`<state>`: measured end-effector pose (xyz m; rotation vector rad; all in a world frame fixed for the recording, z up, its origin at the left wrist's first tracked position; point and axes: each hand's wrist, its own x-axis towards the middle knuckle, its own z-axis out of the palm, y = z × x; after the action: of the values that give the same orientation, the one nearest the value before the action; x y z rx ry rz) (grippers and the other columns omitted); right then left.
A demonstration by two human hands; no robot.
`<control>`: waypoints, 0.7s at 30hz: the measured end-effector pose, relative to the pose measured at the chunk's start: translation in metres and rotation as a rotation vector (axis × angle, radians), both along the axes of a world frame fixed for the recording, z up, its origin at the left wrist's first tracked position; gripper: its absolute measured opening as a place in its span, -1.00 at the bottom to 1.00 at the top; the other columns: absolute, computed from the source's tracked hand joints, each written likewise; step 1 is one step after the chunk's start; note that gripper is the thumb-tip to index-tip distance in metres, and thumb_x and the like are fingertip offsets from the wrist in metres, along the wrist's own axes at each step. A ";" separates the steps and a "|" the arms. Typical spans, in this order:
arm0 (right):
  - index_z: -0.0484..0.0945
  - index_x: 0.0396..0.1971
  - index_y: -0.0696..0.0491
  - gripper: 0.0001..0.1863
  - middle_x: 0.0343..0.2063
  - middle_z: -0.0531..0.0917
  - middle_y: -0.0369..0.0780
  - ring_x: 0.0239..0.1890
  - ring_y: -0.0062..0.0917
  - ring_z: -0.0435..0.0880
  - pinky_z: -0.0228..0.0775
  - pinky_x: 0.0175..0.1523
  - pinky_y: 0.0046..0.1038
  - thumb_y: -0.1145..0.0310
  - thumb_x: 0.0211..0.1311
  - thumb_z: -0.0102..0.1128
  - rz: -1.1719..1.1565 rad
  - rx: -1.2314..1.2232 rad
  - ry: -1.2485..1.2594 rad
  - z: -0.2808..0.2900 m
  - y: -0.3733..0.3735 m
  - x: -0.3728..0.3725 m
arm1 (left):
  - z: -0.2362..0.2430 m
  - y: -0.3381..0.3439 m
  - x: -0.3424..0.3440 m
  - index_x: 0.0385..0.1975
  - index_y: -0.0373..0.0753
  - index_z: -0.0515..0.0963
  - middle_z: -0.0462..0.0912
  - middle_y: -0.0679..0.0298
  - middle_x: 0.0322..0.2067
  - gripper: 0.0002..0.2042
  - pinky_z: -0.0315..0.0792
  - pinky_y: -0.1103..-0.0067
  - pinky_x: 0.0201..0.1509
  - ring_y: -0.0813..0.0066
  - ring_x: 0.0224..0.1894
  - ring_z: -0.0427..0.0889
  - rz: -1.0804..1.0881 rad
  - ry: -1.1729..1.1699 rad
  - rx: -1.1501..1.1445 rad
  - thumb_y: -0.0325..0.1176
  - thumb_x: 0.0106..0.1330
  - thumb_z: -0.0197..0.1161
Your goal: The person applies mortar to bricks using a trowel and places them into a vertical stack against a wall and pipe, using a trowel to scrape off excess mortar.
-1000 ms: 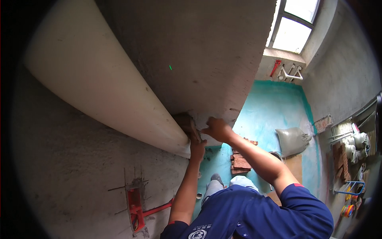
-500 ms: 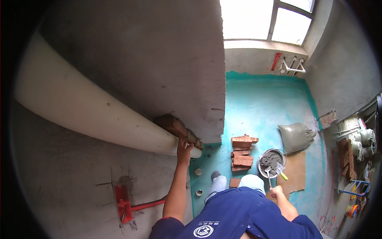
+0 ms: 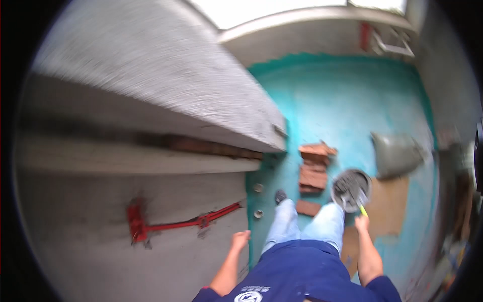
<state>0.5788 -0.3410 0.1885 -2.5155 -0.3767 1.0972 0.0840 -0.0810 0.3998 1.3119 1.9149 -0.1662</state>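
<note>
At the lower right, my right hand (image 3: 361, 222) is closed around the green handle of a trowel (image 3: 364, 210). The trowel's blade lies in a bucket of grey mortar (image 3: 351, 187), blurred by motion. My left hand (image 3: 241, 237) is drawn in beside the left wall, its fingers curled with nothing visible in them. Above it runs a thick pale pipe (image 3: 211, 165). Reddish-brown bricks (image 3: 221, 148) sit in the gap between the pipe and the grey wall edge.
A stack of red bricks (image 3: 313, 173) stands left of the bucket, with a single brick (image 3: 308, 207) near my feet. A full grey sack (image 3: 397, 155) lies beyond a brown board (image 3: 391, 206). Red piping (image 3: 176, 225) is set in the left wall; two short pipe stubs (image 3: 258, 188) rise nearby.
My left hand has come away from the brick by the pipe and down toward me. My right hand has moved from the other tool's handle to the green one. The view has shifted.
</note>
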 end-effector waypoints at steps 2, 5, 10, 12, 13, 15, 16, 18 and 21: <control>0.57 -0.27 0.21 -0.68 -0.26 0.65 0.08 -0.20 -0.08 0.66 0.49 -0.13 -0.11 0.32 0.01 0.12 0.077 -0.247 0.015 0.000 0.009 0.016 | 0.024 0.006 -0.006 -0.58 -0.28 0.56 0.52 0.35 -0.60 -0.62 0.40 0.49 -0.32 0.58 -0.44 0.43 -0.074 0.115 0.026 -0.06 0.28 0.21; 0.46 -0.08 0.18 -0.54 -0.14 0.61 0.10 -0.03 -0.06 0.59 0.45 0.07 -0.14 0.26 0.00 0.12 -0.054 -0.286 0.134 -0.015 -0.003 0.016 | 0.062 0.034 -0.033 -0.42 -0.31 0.48 0.52 0.32 -0.39 -0.88 0.37 0.53 -0.15 0.52 -0.30 0.43 -0.035 0.187 0.223 -0.42 0.24 0.24; 0.30 0.15 0.23 -0.44 0.22 0.32 0.11 0.27 -0.07 0.32 0.19 0.33 -0.15 0.30 0.15 0.04 -0.303 -0.426 0.288 -0.050 -0.001 -0.007 | 0.154 0.155 -0.027 -0.07 -0.35 0.45 0.51 0.05 -0.09 -0.71 0.36 0.40 0.14 0.21 -0.02 0.49 -0.451 0.497 0.597 -0.50 0.21 0.21; 0.22 0.23 0.24 -0.36 0.28 0.25 0.05 0.30 -0.11 0.26 0.10 0.36 -0.17 0.29 0.16 0.08 -0.114 -0.517 -0.079 -0.089 -0.010 -0.027 | 0.211 0.219 -0.043 0.09 -0.42 0.41 0.52 -0.02 0.04 -0.63 0.32 0.33 0.24 0.07 0.13 0.47 -0.784 0.714 0.786 -0.35 0.37 0.14; 0.21 0.24 0.24 -0.33 0.24 0.29 -0.01 0.28 -0.15 0.27 0.05 0.37 -0.19 0.26 0.16 0.10 -0.038 -0.553 -0.255 -0.119 -0.027 -0.029 | 0.218 0.226 0.053 -0.15 -0.37 0.46 0.58 0.08 -0.28 -0.63 0.53 0.42 -0.19 0.32 -0.27 0.58 -1.233 0.818 1.100 -0.19 0.26 0.32; 0.31 0.18 0.21 -0.38 0.07 0.45 0.00 0.11 -0.14 0.45 0.24 0.26 -0.17 0.30 0.09 0.10 0.127 -0.405 -0.235 -0.148 -0.009 -0.031 | 0.287 0.246 0.011 0.11 -0.44 0.40 0.49 -0.06 0.08 -0.62 0.28 0.30 0.28 0.04 0.17 0.43 -1.074 0.884 1.073 -0.32 0.39 0.12; 0.44 0.02 0.27 -0.47 -0.11 0.56 0.12 -0.04 -0.06 0.57 0.40 0.09 -0.07 0.30 0.03 0.10 0.139 -0.338 -0.022 -0.164 -0.011 -0.021 | 0.304 0.250 0.002 0.13 -0.37 0.41 0.46 -0.06 0.12 -0.61 0.27 0.31 0.29 0.07 0.17 0.43 -1.152 0.872 1.121 -0.35 0.35 0.15; 0.56 -0.16 0.22 -0.49 -0.23 0.66 0.10 -0.18 -0.10 0.69 0.54 -0.14 -0.12 0.10 0.02 0.28 -0.055 -0.300 0.342 -0.202 -0.019 -0.031 | 0.299 0.273 0.046 0.14 -0.36 0.42 0.42 -0.05 0.17 -0.59 0.21 0.28 0.34 0.03 0.22 0.38 -1.076 1.156 0.942 -0.28 0.37 0.14; 0.39 0.16 0.21 -0.36 -0.07 0.61 -0.05 -0.02 -0.31 0.58 0.42 0.07 -0.23 0.13 0.18 0.26 -0.468 0.232 0.707 -0.245 -0.030 -0.044 | 0.284 0.302 0.097 0.06 -0.35 0.43 0.48 -0.09 0.02 -0.56 0.23 0.21 0.29 -0.06 0.12 0.41 -1.260 1.301 1.136 -0.18 0.31 0.22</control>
<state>0.5351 -0.3708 -0.0562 -1.7290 0.2543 1.5194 0.1813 0.2205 0.6834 3.7596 1.6095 -0.7644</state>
